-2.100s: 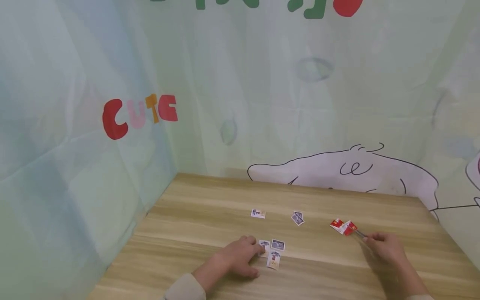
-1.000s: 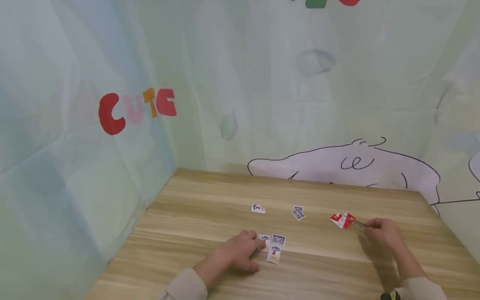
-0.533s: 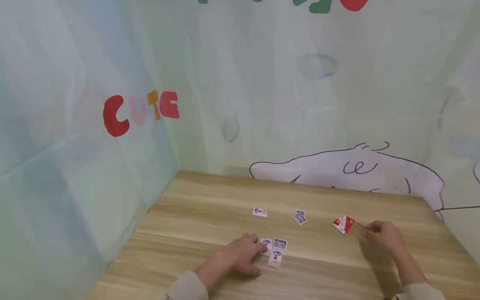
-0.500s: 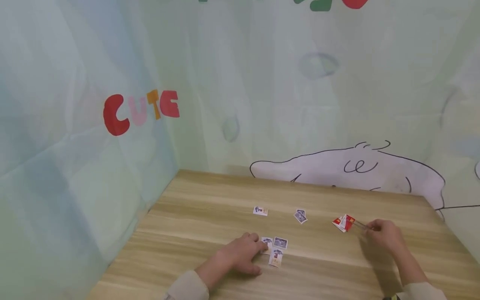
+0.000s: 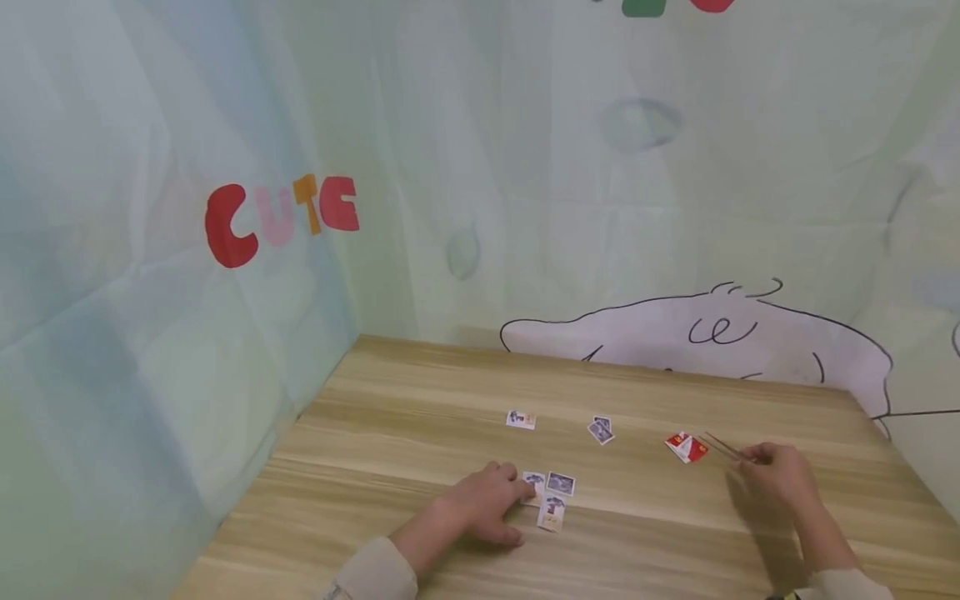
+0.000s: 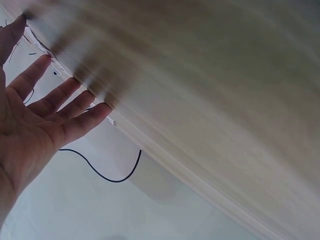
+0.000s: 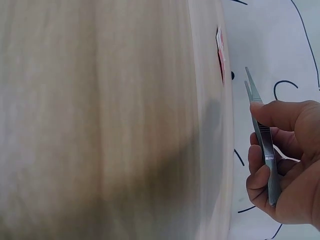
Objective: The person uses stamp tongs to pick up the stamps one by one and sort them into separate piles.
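We grip the tweezers (image 7: 266, 142) in our right hand (image 5: 783, 479), tips parted, presumably for fine control; the red-and-white cards (image 5: 686, 447) lie just beyond, forward-left of that hand. Well apart, our left hand (image 5: 483, 504) rests, fingers spread, one fingertip on a picture card (image 5: 535, 480), probably to steady it.

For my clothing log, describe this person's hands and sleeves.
The left hand and right hand wear no gloves. The left sleeve and right sleeve are light beige; a dark item with yellow beside the latter is too cropped to identify.
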`<control>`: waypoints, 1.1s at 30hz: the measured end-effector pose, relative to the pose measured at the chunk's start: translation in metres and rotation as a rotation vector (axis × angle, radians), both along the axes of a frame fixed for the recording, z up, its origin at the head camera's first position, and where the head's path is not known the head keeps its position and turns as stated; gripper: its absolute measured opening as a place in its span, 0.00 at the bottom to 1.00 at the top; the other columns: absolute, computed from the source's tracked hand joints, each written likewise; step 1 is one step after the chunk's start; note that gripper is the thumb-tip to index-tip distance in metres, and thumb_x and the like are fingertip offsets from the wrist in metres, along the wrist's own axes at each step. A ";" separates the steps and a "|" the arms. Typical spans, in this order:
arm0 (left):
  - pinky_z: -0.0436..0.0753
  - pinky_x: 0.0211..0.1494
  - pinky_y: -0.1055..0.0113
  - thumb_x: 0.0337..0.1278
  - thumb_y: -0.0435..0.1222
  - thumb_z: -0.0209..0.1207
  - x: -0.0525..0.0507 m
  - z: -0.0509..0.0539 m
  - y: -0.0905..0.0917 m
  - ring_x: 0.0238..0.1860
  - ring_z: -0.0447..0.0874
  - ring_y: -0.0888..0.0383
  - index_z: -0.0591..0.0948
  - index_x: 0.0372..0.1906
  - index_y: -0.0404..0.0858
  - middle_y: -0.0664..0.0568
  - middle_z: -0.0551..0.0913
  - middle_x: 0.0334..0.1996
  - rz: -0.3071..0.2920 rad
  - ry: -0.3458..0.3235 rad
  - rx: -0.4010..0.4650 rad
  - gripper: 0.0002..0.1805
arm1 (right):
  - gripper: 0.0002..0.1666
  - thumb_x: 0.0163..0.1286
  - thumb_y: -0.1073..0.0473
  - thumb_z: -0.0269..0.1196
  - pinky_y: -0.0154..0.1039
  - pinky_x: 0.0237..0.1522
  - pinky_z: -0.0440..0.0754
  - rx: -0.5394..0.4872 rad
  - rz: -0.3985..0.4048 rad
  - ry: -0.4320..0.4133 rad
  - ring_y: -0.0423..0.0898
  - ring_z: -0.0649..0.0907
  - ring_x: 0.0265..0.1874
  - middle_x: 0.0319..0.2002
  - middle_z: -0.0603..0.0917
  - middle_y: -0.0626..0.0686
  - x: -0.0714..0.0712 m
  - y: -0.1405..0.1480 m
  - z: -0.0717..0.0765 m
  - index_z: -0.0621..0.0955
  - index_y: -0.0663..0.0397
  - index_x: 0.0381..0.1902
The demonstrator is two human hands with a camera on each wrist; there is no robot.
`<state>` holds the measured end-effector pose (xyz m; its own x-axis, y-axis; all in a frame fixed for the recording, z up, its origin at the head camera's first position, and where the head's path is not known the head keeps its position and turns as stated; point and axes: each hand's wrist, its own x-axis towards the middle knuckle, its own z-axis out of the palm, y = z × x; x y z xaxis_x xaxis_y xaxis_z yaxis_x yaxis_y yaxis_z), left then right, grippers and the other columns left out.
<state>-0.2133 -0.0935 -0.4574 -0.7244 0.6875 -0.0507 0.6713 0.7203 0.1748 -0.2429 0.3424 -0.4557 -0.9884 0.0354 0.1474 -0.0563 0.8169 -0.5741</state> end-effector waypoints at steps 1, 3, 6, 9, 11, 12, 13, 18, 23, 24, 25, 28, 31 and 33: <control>0.75 0.47 0.67 0.40 0.53 0.67 0.000 0.000 0.000 0.44 0.70 0.60 0.76 0.57 0.47 0.54 0.73 0.45 0.000 -0.002 -0.001 0.34 | 0.15 0.58 0.63 0.64 0.52 0.36 0.74 -0.005 0.000 -0.003 0.63 0.78 0.34 0.32 0.82 0.66 0.001 0.000 0.000 0.79 0.74 0.36; 0.75 0.47 0.67 0.40 0.53 0.67 0.000 0.000 0.000 0.44 0.70 0.60 0.76 0.57 0.46 0.54 0.73 0.45 0.000 -0.004 0.000 0.34 | 0.15 0.58 0.63 0.64 0.50 0.36 0.73 -0.008 -0.002 -0.005 0.61 0.79 0.34 0.31 0.82 0.65 0.002 0.001 -0.001 0.79 0.73 0.36; 0.74 0.47 0.67 0.40 0.53 0.67 -0.001 0.000 0.000 0.43 0.70 0.60 0.76 0.57 0.46 0.54 0.74 0.44 -0.007 0.004 0.001 0.34 | 0.13 0.58 0.63 0.65 0.45 0.33 0.72 -0.030 -0.006 -0.011 0.56 0.79 0.32 0.31 0.82 0.63 0.003 0.002 -0.001 0.80 0.72 0.35; 0.74 0.47 0.68 0.40 0.52 0.67 -0.002 0.001 0.001 0.43 0.70 0.60 0.76 0.57 0.46 0.54 0.74 0.44 -0.011 0.004 -0.003 0.34 | 0.13 0.58 0.62 0.65 0.44 0.32 0.72 -0.048 -0.009 -0.017 0.52 0.78 0.30 0.31 0.82 0.63 0.005 0.003 0.001 0.80 0.70 0.34; 0.74 0.47 0.68 0.40 0.52 0.67 -0.002 0.002 0.001 0.43 0.70 0.60 0.76 0.57 0.46 0.54 0.74 0.44 -0.013 0.002 -0.005 0.34 | 0.12 0.58 0.62 0.65 0.43 0.32 0.71 -0.050 -0.013 -0.026 0.50 0.78 0.30 0.31 0.82 0.62 0.006 0.003 0.002 0.80 0.69 0.33; 0.74 0.47 0.68 0.40 0.52 0.67 -0.002 0.002 0.001 0.43 0.70 0.60 0.76 0.57 0.46 0.54 0.73 0.45 -0.013 0.001 -0.006 0.34 | 0.12 0.58 0.62 0.65 0.43 0.32 0.71 -0.050 -0.013 -0.029 0.50 0.78 0.30 0.31 0.82 0.61 0.007 0.003 0.003 0.80 0.69 0.33; 0.74 0.48 0.67 0.40 0.52 0.67 -0.002 0.003 0.001 0.44 0.70 0.60 0.76 0.57 0.46 0.54 0.73 0.45 -0.012 0.000 -0.005 0.34 | 0.12 0.58 0.62 0.65 0.43 0.32 0.71 -0.049 -0.013 -0.029 0.50 0.78 0.30 0.31 0.82 0.61 0.008 0.002 0.003 0.80 0.69 0.33; 0.74 0.48 0.68 0.40 0.52 0.67 -0.001 0.001 0.000 0.44 0.69 0.60 0.76 0.57 0.46 0.54 0.73 0.44 -0.008 0.000 -0.003 0.34 | 0.12 0.56 0.63 0.66 0.42 0.31 0.72 -0.063 0.000 -0.029 0.49 0.78 0.29 0.30 0.83 0.61 0.013 -0.004 0.004 0.81 0.69 0.33; 0.74 0.47 0.69 0.40 0.51 0.68 -0.002 0.001 -0.001 0.43 0.69 0.60 0.76 0.56 0.46 0.55 0.73 0.43 -0.009 -0.003 0.012 0.33 | 0.14 0.57 0.62 0.66 0.42 0.32 0.72 -0.093 0.007 -0.065 0.48 0.77 0.30 0.32 0.83 0.61 0.015 -0.011 0.006 0.80 0.70 0.35; 0.74 0.47 0.68 0.40 0.51 0.68 -0.002 0.002 -0.001 0.43 0.69 0.60 0.76 0.56 0.45 0.55 0.73 0.43 -0.010 -0.002 0.016 0.33 | 0.14 0.57 0.61 0.66 0.42 0.32 0.71 -0.097 0.006 -0.065 0.48 0.77 0.30 0.32 0.83 0.61 0.015 -0.013 0.007 0.80 0.70 0.35; 0.74 0.47 0.68 0.40 0.51 0.68 -0.002 0.002 -0.001 0.43 0.69 0.60 0.76 0.56 0.45 0.55 0.73 0.43 -0.010 -0.001 0.017 0.33 | 0.14 0.57 0.62 0.66 0.41 0.32 0.71 -0.106 0.008 -0.064 0.47 0.77 0.30 0.32 0.83 0.61 0.015 -0.014 0.007 0.80 0.70 0.35; 0.74 0.47 0.69 0.39 0.51 0.68 -0.002 0.003 -0.002 0.42 0.69 0.60 0.76 0.56 0.46 0.55 0.73 0.43 -0.004 -0.001 0.020 0.33 | 0.14 0.56 0.62 0.66 0.40 0.32 0.72 -0.141 0.016 -0.067 0.46 0.77 0.30 0.32 0.83 0.60 0.014 -0.020 0.007 0.80 0.71 0.36; 0.74 0.46 0.69 0.39 0.51 0.68 -0.002 0.002 -0.002 0.42 0.69 0.61 0.76 0.56 0.46 0.56 0.72 0.43 0.003 -0.010 0.016 0.33 | 0.14 0.56 0.63 0.66 0.40 0.32 0.72 -0.173 0.031 -0.082 0.46 0.76 0.30 0.33 0.82 0.60 0.015 -0.025 0.007 0.80 0.71 0.36; 0.74 0.45 0.70 0.39 0.52 0.68 -0.002 0.001 -0.001 0.41 0.68 0.62 0.76 0.56 0.46 0.56 0.72 0.42 0.007 -0.017 0.015 0.34 | 0.14 0.56 0.64 0.66 0.39 0.32 0.72 -0.188 0.036 -0.086 0.46 0.76 0.30 0.32 0.82 0.59 0.016 -0.029 0.007 0.80 0.71 0.36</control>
